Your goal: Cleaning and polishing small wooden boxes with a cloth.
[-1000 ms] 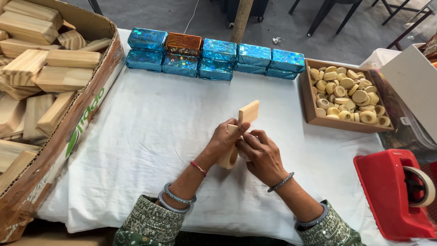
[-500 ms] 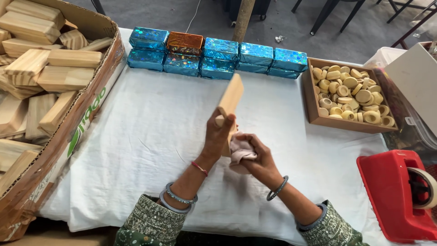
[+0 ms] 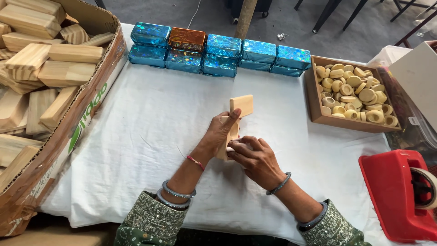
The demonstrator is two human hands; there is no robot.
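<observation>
Both hands grip one smooth pale wooden block (image 3: 236,119) above the white cloth-covered table (image 3: 150,136): left hand (image 3: 221,132) wrapped around its middle, right hand (image 3: 252,157) closed at its near end. Its long axis tilts away, upper end rightward. Beyond, glittering foil-wrapped blocks (image 3: 218,54) line the table's far edge.
</observation>
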